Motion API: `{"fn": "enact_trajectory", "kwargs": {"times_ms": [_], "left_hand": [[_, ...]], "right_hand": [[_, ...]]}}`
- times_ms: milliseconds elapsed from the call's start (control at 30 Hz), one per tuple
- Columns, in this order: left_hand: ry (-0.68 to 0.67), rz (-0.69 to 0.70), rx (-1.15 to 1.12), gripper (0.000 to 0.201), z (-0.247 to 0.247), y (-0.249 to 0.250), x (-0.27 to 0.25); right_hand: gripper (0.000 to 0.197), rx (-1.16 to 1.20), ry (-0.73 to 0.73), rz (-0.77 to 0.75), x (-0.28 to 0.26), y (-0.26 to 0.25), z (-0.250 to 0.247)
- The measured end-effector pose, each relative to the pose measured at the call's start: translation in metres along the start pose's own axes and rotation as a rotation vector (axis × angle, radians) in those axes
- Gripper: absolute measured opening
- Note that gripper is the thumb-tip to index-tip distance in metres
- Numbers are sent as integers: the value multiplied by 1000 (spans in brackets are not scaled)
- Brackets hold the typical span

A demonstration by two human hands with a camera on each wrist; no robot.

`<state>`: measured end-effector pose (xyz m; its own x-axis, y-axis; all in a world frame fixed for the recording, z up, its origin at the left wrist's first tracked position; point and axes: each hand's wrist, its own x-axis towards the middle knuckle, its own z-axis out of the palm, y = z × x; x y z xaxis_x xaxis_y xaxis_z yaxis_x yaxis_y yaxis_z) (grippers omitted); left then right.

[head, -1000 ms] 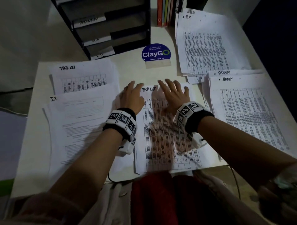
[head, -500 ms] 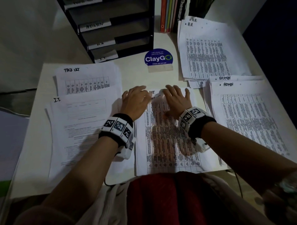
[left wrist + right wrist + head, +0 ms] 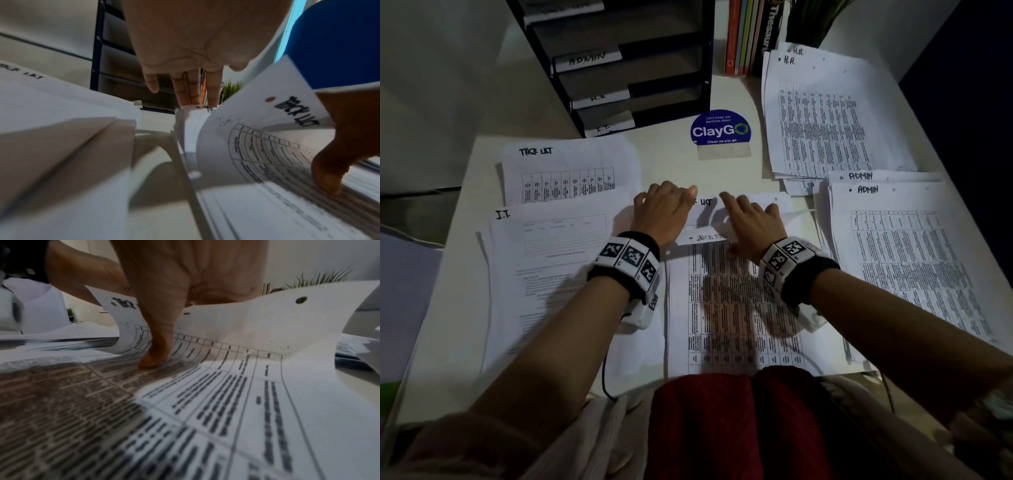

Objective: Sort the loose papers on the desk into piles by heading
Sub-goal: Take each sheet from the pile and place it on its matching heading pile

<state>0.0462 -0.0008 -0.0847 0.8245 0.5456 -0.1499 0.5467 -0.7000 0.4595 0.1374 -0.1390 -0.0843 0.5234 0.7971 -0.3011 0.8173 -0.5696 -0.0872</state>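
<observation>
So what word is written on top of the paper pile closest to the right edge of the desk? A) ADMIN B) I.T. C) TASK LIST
A: the near-right pile has ADMIN handwritten at its top; the I.T. pile lies on the left side of the desk.

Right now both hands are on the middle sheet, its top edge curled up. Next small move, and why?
Probably lift the top sheet clear and carry it left to the TASK LIST pile. Its heading matches that pile's, and its far end is already peeled up, with the right hand pinching it and the left hand at its top left corner.
</observation>
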Motion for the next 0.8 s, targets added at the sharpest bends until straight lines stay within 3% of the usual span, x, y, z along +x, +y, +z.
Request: {"fn": "enact_trajectory", "kwargs": {"times_ms": [133, 267, 400, 467, 533, 633, 733, 800], "left_hand": [[-44, 112, 31, 50, 1, -6, -7], [-55, 151, -19, 49, 5, -8, -13], [4, -18, -446, 62, 3, -6, -16], [41, -95, -557, 64, 4, -7, -11], [58, -107, -475, 61, 4, -9, -4], [-41, -87, -261, 61, 1, -8, 3], [-46, -22, -116, 56, 0, -7, 4], [-21, 20, -77, 56, 0, -9, 2]], "right_hand": [[123, 10, -38, -9, 4, -2, -6], [118, -13, -63, -14, 4, -2, -10], [94, -151, 10, -4, -2, -4, -8], [85, -179, 44, 0, -7, -6, -6], [73, -187, 77, -18, -10, -7, -2], [59, -140, 74, -21, -11, -8, 2], [68, -103, 69, -2, -8, -9, 2], [84, -93, 46, 10, -6, -9, 0]]}}
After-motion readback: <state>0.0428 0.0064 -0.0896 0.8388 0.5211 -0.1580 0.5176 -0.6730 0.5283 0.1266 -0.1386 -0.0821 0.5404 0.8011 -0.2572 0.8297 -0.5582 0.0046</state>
